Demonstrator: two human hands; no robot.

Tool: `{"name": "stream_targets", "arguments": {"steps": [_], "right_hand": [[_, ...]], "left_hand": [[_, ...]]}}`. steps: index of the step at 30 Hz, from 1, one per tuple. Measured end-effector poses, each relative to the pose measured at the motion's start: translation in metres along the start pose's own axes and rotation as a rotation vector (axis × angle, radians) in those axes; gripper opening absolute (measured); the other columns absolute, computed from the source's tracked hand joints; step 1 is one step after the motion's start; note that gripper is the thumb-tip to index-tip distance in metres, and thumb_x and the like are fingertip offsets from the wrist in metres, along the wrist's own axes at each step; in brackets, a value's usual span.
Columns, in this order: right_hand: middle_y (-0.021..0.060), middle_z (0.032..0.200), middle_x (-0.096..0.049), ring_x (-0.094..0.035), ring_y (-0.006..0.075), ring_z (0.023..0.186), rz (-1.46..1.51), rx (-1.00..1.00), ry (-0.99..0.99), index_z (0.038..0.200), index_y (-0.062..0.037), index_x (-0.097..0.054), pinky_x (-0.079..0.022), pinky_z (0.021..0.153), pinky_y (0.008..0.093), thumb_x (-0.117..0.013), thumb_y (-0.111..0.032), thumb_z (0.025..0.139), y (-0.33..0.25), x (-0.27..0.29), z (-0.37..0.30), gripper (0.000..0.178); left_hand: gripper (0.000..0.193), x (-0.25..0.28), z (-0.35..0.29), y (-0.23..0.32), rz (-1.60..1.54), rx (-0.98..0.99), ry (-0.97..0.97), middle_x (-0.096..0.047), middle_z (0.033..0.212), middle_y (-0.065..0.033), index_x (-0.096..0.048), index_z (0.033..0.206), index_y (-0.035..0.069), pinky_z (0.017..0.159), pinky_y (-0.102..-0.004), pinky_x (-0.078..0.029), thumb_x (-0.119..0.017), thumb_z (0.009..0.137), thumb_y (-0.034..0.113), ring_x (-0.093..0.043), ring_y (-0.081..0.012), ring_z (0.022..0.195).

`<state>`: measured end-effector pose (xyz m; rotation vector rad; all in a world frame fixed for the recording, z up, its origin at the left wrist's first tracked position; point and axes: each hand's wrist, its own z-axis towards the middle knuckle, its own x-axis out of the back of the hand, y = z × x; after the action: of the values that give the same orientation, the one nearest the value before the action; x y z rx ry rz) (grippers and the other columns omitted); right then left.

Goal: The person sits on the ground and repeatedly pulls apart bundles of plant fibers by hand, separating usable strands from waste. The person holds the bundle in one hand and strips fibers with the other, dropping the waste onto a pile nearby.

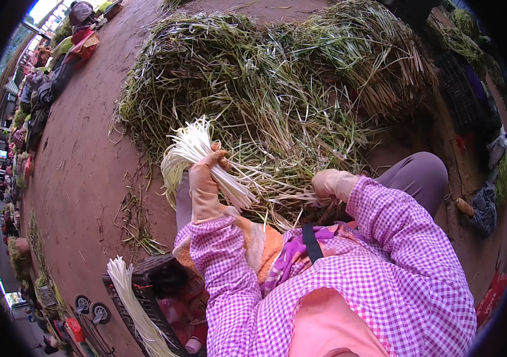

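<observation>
My left hand (204, 172), in a pale orange glove, is closed round a thick bunch of white chive-like stalks (192, 146). The stalks fan out at the upper left end and come together at the lower right end. To the right, my gloved right hand (333, 183) is curled in at the near edge of the heap of green and dry grass-like leaves (265, 95). Its fingertips are turned down and hidden, so what they hold does not show. Loose pale stalks and leaves (280, 196) lie between the two hands.
At the lower left, a black plastic crate (140, 297) has another bunch of white stalks (137, 309) across its edge. Small wheels (100, 312) stand beside it. A dark crate (464, 89) and a dark cloth (483, 208) are at right. People and produce line the far left.
</observation>
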<state>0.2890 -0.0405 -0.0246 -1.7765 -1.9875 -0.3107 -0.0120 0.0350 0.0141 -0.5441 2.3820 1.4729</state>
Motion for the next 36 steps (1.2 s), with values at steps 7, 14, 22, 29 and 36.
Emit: {"name": "stream_targets", "arguments": {"steps": [7, 14, 22, 29, 36], "right_hand": [[0.0110, 0.106, -0.072, -0.068, 0.0156, 0.075, 1.061, 0.527, 0.373, 0.125, -0.0077, -0.063, -0.058, 0.071, 0.0300, -0.062, -0.024, 0.096, -0.063, 0.066, -0.022, 0.033], [0.0072, 0.086, -0.073, -0.070, 0.0164, 0.061, 1.399, 0.829, -0.011, 0.116, -0.0052, -0.066, -0.057, 0.054, 0.0276, -0.061, -0.022, 0.097, -0.065, 0.060, 0.062, 0.026], [0.0212, 0.116, -0.065, -0.066, 0.0300, 0.105, 0.467, -0.279, 0.520, 0.145, 0.0045, -0.033, -0.054, 0.087, 0.0393, -0.062, -0.055, 0.089, 0.001, 0.092, 0.188, 0.086], [0.0210, 0.108, -0.069, -0.067, 0.0290, 0.104, 0.471, -0.185, 0.541, 0.127, 0.0010, -0.058, -0.053, 0.088, 0.0379, -0.067, -0.026, 0.088, -0.002, 0.115, 0.199, 0.048], [0.0093, 0.095, -0.072, -0.066, 0.0120, 0.071, 1.566, 0.406, 0.334, 0.126, 0.0021, -0.059, -0.055, 0.062, 0.0254, -0.068, -0.016, 0.091, 0.044, 0.094, 0.153, 0.040]], "left_hand": [[0.030, -0.008, -0.002, -0.002, -0.018, 0.024, -0.040, -0.068, 0.093, -0.0115, -0.060, 0.119, -0.004, 0.059, -0.0265, -0.055, -0.065, 0.092, 0.009, -0.061, -0.0144, 0.068], [0.028, -0.012, -0.017, 0.004, -0.028, -0.279, -0.005, -0.070, 0.100, -0.0180, -0.060, 0.115, -0.006, 0.087, -0.0333, -0.060, -0.065, 0.089, 0.002, -0.070, -0.0246, 0.093], [0.053, -0.007, -0.013, 0.035, -0.636, -0.444, -0.158, -0.063, 0.126, -0.0150, -0.047, 0.136, 0.002, 0.091, -0.0360, -0.059, -0.059, 0.085, -0.007, -0.068, -0.0224, 0.098], [0.051, -0.008, 0.003, 0.010, -0.834, -0.180, -0.116, -0.067, 0.116, -0.0145, -0.048, 0.134, -0.001, 0.078, -0.0339, -0.057, -0.059, 0.084, -0.005, -0.068, -0.0181, 0.087], [0.051, -0.016, -0.002, 0.011, -0.739, -0.159, 0.007, -0.066, 0.105, -0.0094, -0.046, 0.135, 0.003, 0.074, -0.0327, -0.057, -0.055, 0.086, -0.006, -0.065, -0.0150, 0.080]]}}
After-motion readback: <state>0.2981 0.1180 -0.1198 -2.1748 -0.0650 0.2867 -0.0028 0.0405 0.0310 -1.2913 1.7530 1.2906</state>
